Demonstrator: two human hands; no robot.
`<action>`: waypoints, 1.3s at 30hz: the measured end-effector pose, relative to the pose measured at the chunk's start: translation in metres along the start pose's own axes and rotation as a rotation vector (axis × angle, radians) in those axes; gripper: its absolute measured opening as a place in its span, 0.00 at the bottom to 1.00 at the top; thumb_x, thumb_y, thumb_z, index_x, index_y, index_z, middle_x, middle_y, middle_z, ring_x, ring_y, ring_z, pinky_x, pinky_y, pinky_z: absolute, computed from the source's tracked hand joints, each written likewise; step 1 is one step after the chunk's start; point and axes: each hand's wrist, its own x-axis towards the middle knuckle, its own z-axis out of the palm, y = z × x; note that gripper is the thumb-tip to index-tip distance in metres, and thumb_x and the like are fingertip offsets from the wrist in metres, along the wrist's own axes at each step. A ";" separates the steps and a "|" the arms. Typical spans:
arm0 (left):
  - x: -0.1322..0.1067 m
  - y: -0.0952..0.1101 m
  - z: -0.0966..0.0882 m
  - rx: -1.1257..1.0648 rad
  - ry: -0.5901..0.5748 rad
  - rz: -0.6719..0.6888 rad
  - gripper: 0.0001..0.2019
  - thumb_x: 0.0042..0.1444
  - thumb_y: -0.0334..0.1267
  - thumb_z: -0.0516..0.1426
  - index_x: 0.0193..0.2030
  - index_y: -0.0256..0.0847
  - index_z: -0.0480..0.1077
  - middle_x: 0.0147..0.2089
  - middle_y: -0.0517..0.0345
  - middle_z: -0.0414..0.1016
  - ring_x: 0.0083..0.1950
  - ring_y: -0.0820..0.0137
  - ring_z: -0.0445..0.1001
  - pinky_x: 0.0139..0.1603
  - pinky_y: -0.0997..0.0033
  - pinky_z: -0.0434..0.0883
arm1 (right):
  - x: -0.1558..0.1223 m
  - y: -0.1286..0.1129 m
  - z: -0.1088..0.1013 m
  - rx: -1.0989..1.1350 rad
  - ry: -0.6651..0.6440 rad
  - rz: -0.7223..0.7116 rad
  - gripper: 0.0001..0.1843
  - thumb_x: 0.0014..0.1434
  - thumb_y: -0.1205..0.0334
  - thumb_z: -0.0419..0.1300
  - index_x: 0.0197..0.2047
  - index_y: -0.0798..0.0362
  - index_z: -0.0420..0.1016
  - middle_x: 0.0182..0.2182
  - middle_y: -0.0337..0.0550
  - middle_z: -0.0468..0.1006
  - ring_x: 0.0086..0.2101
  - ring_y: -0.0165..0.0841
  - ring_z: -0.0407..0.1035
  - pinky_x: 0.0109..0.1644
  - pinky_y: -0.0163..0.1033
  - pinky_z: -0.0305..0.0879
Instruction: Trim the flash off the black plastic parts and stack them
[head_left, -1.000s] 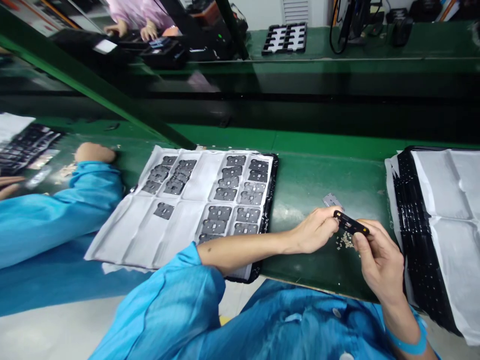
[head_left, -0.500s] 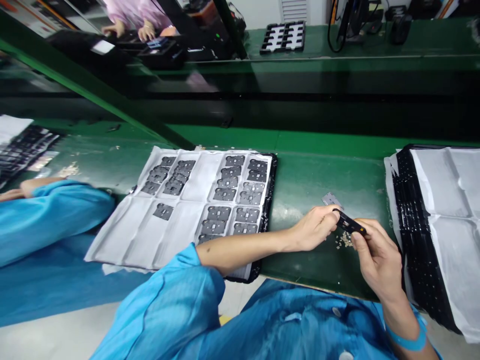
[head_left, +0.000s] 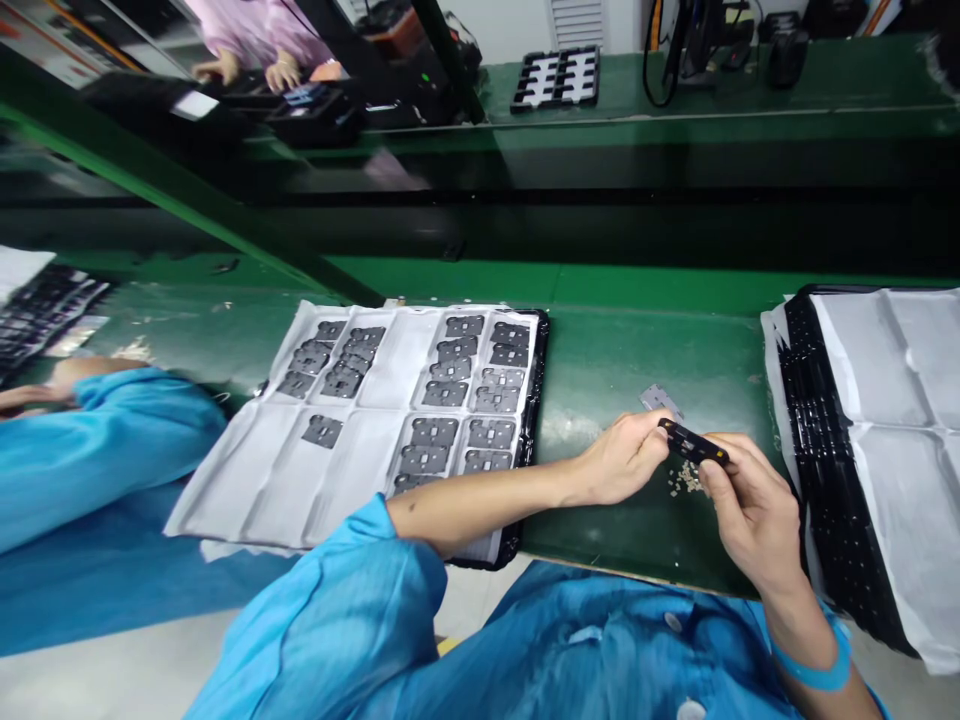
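A small black oblong part (head_left: 693, 443) with yellow spots near its ends is held up between my two hands, over the green bench. The fingers of my left hand (head_left: 621, 458) are closed at its left end. My right hand (head_left: 754, 505) pinches the right end between thumb and fingers. Just beneath lies a scatter of tiny beige pieces (head_left: 684, 480), partly covered by the hands. A flat grey plate (head_left: 661, 400) rests on the bench behind my left fingers, its near edge hidden.
To the left, a tray lined with white sheet (head_left: 390, 440) holds several grey plates (head_left: 434, 432) in its compartments. Stacked black trays (head_left: 825, 450) stand at right. A co-worker's blue sleeve (head_left: 142, 440) reaches in from the left. A green post (head_left: 225, 215) slants across the bench.
The camera view has shifted slightly. The black part has turned a little, its face showing more to me; both hands keep their hold on it.
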 end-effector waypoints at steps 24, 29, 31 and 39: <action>0.001 -0.005 0.001 -0.027 -0.015 -0.022 0.15 0.72 0.44 0.45 0.32 0.44 0.57 0.25 0.66 0.58 0.28 0.72 0.60 0.30 0.72 0.60 | -0.002 0.000 0.001 0.053 0.006 0.048 0.10 0.76 0.64 0.61 0.55 0.46 0.83 0.44 0.45 0.79 0.36 0.35 0.75 0.39 0.39 0.73; 0.000 0.000 0.000 0.067 -0.032 -0.002 0.08 0.66 0.33 0.49 0.33 0.43 0.61 0.29 0.65 0.64 0.31 0.73 0.64 0.34 0.73 0.64 | -0.004 0.000 0.002 0.089 0.032 0.117 0.09 0.76 0.62 0.61 0.53 0.47 0.82 0.45 0.44 0.79 0.32 0.31 0.73 0.34 0.36 0.71; -0.002 0.002 -0.005 0.127 -0.091 -0.001 0.05 0.63 0.30 0.51 0.36 0.41 0.65 0.30 0.65 0.67 0.31 0.73 0.65 0.34 0.73 0.64 | -0.004 -0.001 0.001 0.094 0.053 0.147 0.08 0.76 0.61 0.61 0.52 0.47 0.82 0.44 0.42 0.79 0.32 0.30 0.73 0.34 0.35 0.71; -0.003 0.012 -0.020 0.097 -0.118 0.019 0.10 0.69 0.44 0.60 0.48 0.39 0.73 0.42 0.55 0.79 0.37 0.70 0.75 0.36 0.72 0.69 | 0.000 -0.007 -0.004 0.079 0.119 0.165 0.08 0.76 0.58 0.62 0.50 0.50 0.82 0.40 0.42 0.78 0.28 0.28 0.71 0.31 0.34 0.71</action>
